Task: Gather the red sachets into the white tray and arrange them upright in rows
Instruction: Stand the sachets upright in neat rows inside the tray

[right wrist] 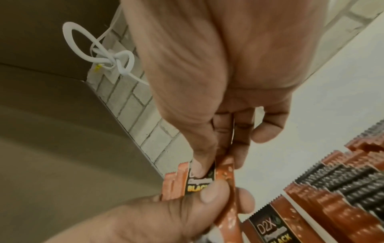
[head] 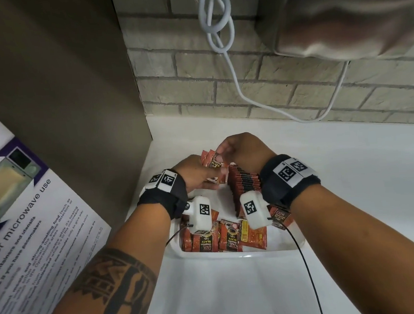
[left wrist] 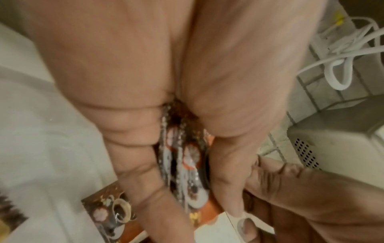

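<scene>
Over white tray [head: 235,250]: both hands [head: 197,175] [head: 243,149] grip bunched sachets [head: 214,162] reading "D2X BLACK".

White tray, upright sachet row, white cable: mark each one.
White tray [head: 235,250], head view, bare near rim.
Upright sachet row [head: 245,182], head view, top edges mid-row.
White cable [head: 239,90], head view, hanging stretch against the brick wall.
</scene>
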